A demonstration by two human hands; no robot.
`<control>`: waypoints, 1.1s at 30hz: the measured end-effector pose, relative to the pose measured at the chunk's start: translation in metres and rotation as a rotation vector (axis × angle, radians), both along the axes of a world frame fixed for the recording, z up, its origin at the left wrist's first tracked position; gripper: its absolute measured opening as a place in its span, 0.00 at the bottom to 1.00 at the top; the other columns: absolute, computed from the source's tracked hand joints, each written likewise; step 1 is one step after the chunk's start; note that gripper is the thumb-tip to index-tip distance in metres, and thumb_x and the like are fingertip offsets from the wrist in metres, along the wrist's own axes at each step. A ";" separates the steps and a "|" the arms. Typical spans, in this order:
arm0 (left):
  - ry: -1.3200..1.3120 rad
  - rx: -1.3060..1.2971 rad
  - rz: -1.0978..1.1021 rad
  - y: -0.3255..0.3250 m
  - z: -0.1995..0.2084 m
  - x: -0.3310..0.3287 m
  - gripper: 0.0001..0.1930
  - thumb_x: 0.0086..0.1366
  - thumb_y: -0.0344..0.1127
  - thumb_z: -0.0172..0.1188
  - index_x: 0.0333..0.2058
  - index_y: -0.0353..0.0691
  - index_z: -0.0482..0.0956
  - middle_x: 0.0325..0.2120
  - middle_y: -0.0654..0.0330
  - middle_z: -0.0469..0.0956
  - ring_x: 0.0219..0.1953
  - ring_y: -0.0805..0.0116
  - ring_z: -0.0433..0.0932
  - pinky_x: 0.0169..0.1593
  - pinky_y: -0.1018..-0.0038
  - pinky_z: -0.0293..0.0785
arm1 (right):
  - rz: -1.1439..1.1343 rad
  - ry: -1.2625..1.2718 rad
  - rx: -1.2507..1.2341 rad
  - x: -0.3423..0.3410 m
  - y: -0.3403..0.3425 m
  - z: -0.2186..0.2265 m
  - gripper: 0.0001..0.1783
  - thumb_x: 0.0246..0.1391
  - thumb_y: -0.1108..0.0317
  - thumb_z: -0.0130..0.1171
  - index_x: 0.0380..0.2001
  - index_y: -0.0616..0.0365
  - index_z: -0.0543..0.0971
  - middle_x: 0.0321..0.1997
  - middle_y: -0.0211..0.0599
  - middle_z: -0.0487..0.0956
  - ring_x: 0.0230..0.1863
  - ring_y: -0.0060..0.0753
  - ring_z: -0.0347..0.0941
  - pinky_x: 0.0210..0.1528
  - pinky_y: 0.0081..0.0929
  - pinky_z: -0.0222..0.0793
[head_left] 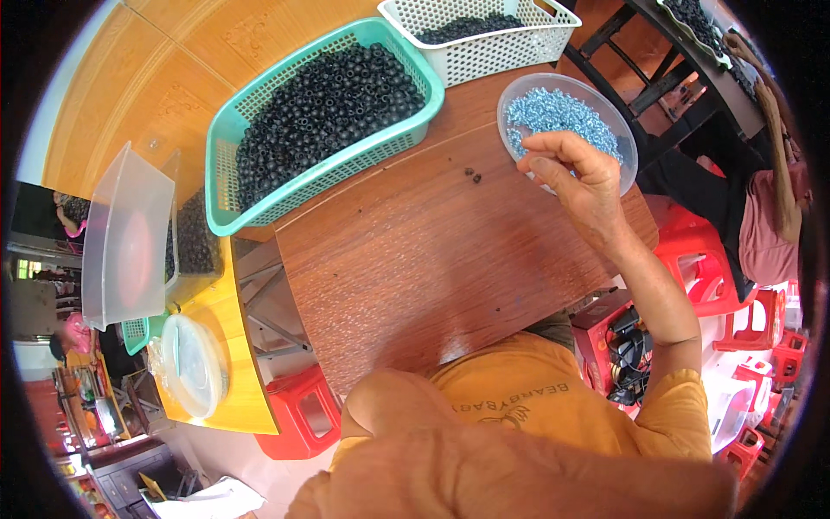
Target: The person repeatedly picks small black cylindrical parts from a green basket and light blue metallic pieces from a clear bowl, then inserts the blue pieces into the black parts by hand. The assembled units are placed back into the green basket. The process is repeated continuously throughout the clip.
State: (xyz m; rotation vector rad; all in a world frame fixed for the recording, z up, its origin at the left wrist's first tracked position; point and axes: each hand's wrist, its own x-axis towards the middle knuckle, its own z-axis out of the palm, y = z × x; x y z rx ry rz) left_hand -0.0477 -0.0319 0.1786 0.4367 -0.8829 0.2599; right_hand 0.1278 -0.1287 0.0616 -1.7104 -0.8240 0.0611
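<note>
My right hand point(581, 177) is raised at the near edge of a clear round bowl point(628, 169) at the table's far right. Its thumb and fingers curl together in a pinch; whatever is between them is hidden or too small to see. Small shiny light-blue pieces point(566, 117) fill the bowl. Close to the camera, my left hand and arm point(484, 476) loom large and blurred across the lower edge; the fingers do not show clearly. A few small dark pieces point(473, 175) lie on the brown wooden table point(415, 259), left of the bowl.
A green basket point(324, 164) heaped with black round holed pieces point(328, 112) stands far left, beside a white basket point(510, 56). On a yellow table point(238, 381) sit clear plastic containers point(130, 242). Red stools point(298, 415) flank the table. Another person point(769, 216) sits far right.
</note>
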 end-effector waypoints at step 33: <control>-0.133 0.741 0.410 0.002 -0.059 0.027 0.15 0.60 0.41 0.56 0.30 0.31 0.79 0.29 0.49 0.78 0.27 0.59 0.76 0.32 0.69 0.70 | -0.279 -0.586 -0.314 0.051 -0.049 -0.050 0.07 0.38 0.80 0.59 0.26 0.62 0.79 0.23 0.38 0.74 0.29 0.38 0.70 0.30 0.32 0.65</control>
